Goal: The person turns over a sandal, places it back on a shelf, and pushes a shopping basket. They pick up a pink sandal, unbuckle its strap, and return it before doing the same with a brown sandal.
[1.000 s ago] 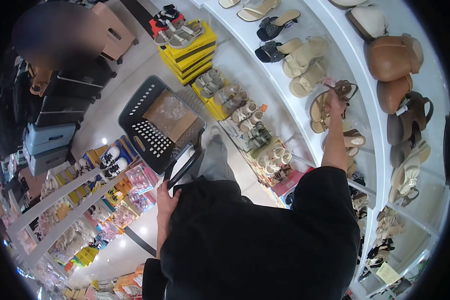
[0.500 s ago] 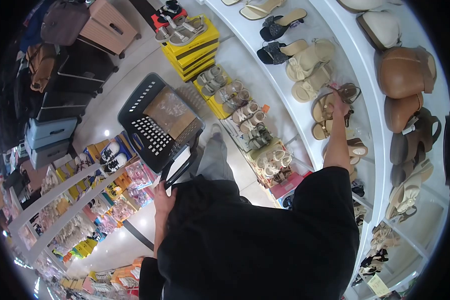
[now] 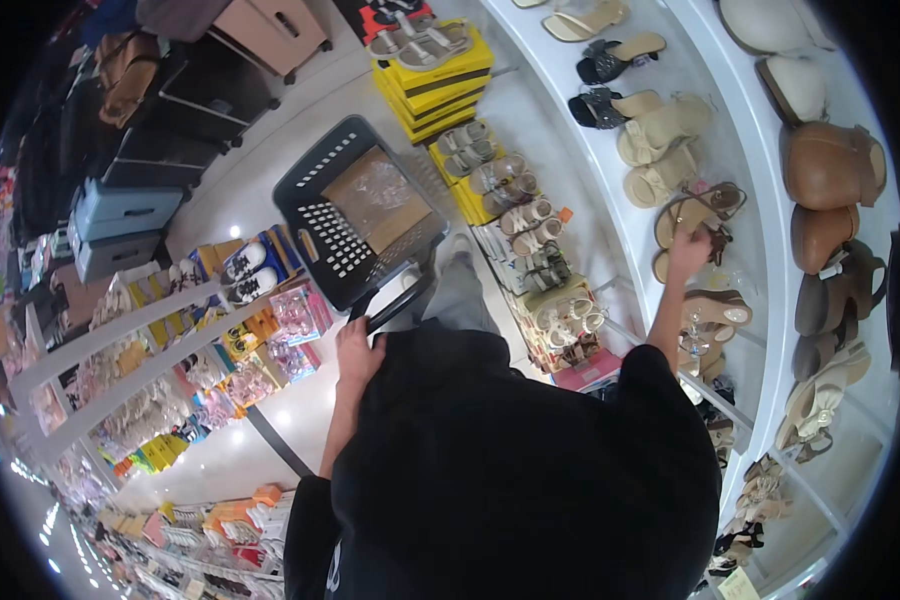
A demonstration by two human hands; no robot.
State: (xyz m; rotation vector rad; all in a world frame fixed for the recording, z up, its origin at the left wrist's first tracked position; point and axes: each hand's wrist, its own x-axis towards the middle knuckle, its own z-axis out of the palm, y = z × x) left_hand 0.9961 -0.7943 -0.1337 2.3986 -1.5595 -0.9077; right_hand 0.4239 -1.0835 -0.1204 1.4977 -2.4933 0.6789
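My left hand point(image 3: 358, 350) is closed round the black handle point(image 3: 400, 302) of a dark grey shopping basket point(image 3: 292, 190). Inside the basket lies a flat cardboard box point(image 3: 375, 205) with clear plastic on it. My right hand point(image 3: 686, 256) reaches to the white shelf on the right, its fingers curled at a brown strappy sandal point(image 3: 682, 218); the hand partly covers the pair. Beside it on one side are beige bow slides point(image 3: 660, 178), and on the other tan wedge sandals point(image 3: 715, 310).
Yellow shoe boxes point(image 3: 435, 90) and a row of sandals point(image 3: 530, 225) stand along the floor below the shelf. Suitcases point(image 3: 125, 215) are at the left, near a rack of packaged shoes point(image 3: 150, 395). Brown shoes point(image 3: 820, 165) line the upper shelf.
The view has shifted, so the basket and shelves appear further right. My right hand has moved down along the brown sandals, away from the straps. My left hand stays on the handle.
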